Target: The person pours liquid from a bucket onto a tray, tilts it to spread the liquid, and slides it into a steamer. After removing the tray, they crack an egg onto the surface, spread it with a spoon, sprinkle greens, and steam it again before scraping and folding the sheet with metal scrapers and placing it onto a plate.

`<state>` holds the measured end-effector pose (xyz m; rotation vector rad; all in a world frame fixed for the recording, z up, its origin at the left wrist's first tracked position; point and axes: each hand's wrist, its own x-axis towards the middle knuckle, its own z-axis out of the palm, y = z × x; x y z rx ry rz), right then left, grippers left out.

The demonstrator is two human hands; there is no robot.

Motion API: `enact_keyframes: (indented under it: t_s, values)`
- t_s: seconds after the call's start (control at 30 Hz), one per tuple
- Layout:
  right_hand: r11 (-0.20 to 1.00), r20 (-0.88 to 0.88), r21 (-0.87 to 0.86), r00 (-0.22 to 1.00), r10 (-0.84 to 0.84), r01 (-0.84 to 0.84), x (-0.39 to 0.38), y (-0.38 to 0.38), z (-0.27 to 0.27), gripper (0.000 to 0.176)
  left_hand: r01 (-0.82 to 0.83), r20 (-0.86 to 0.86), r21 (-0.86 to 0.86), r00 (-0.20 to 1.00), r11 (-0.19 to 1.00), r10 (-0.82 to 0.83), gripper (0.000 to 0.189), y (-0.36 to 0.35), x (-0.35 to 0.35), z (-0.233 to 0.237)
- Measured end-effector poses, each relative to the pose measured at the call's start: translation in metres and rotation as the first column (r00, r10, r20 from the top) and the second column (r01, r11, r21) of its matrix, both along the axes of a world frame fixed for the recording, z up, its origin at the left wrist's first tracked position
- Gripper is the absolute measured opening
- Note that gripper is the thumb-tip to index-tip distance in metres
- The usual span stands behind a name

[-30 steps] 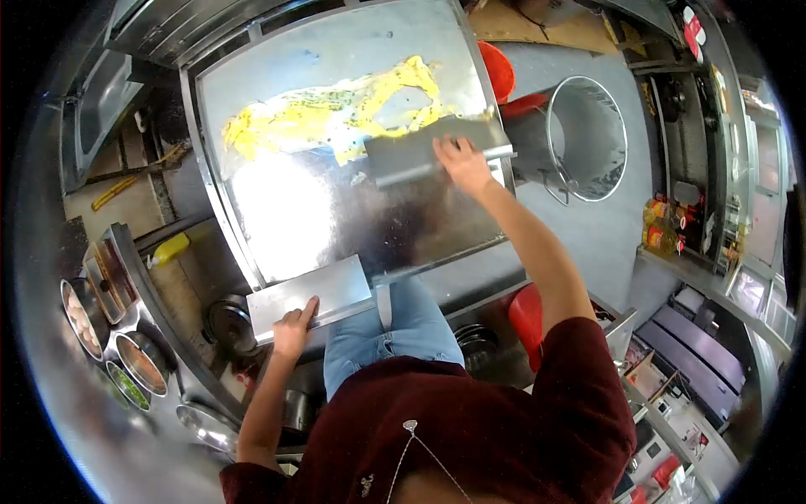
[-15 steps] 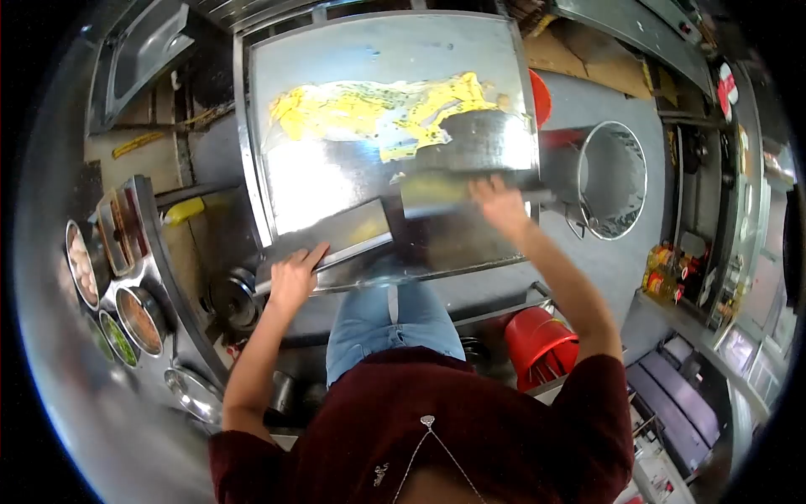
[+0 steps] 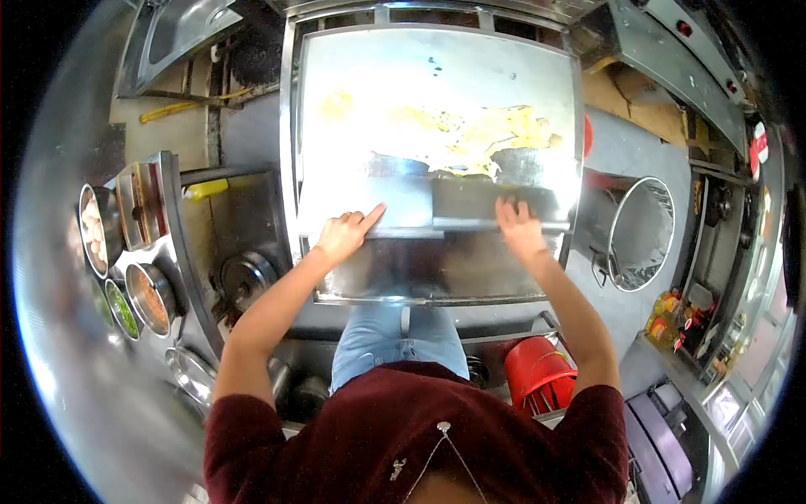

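A wide steel cooking plate [image 3: 390, 260] lies in front of me, with a thin, torn, yellow-and-white sheet of food [image 3: 514, 128] across its far half. Glare washes out the left part of that sheet. My left hand [image 3: 340, 237] is closed on a broad flat metal scraper [image 3: 407, 200], its index finger stretched along the blade. In my right hand [image 3: 519, 225] is a second flat metal scraper [image 3: 470, 200], gripped with the fingers over its top. Both blades rest edge to edge across the plate, close to the near border of the food.
A tall metal bin [image 3: 642, 231] stands right of the plate. Near my right elbow is a red bucket [image 3: 537, 370]. On the left counter sit metal bowls, one with orange-brown food [image 3: 149, 298] and one with chopped greens [image 3: 123, 315]. A sink [image 3: 180, 38] is at the far left.
Both scrapers have moved forward and lined up side by side; the left one was angled nearer me. The food's near edge appears pushed back. The camera view has shifted.
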<state>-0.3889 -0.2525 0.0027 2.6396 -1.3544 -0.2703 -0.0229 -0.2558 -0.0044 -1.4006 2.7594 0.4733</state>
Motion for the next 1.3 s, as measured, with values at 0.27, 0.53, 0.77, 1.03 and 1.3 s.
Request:
enact_keyframes:
  t_s: [0.27, 0.53, 0.77, 1.03, 1.3]
  values:
    - [0.999, 0.028, -0.038, 0.999, -0.023, 0.024, 0.005, -0.006, -0.003, 0.05, 0.045, 0.043, 0.027, 0.998, 0.999, -0.046, 0.077, -0.027, 0.011, -0.004]
    - [0.998, -0.002, 0.016, 0.999, -0.053, 0.053, -0.001, -0.057, 0.006, 0.047, -0.066, 0.009, -0.031, 0.998, 0.997, 0.066, 0.067, -0.06, -0.003, -0.001]
    - [0.999, -0.042, -0.04, 0.999, -0.024, 0.023, -0.014, -0.057, -0.003, 0.047, 0.02, -0.036, -0.024, 0.999, 1.0, -0.021, 0.083, -0.067, 0.005, -0.028]
    - [0.974, 0.021, -0.224, 1.0, -0.016, 0.021, -0.015, -0.206, 0.001, 0.03, 0.099, 0.061, -0.185, 0.994, 0.978, -0.089, 0.068, -0.205, -0.014, 0.003]
    - [0.93, 0.098, 0.013, 0.926, -0.366, 0.366, -0.016, -0.312, 0.073, 0.022, 0.052, 0.057, -0.332, 0.998, 0.942, -0.034, 0.052, -0.328, -0.026, 0.051]
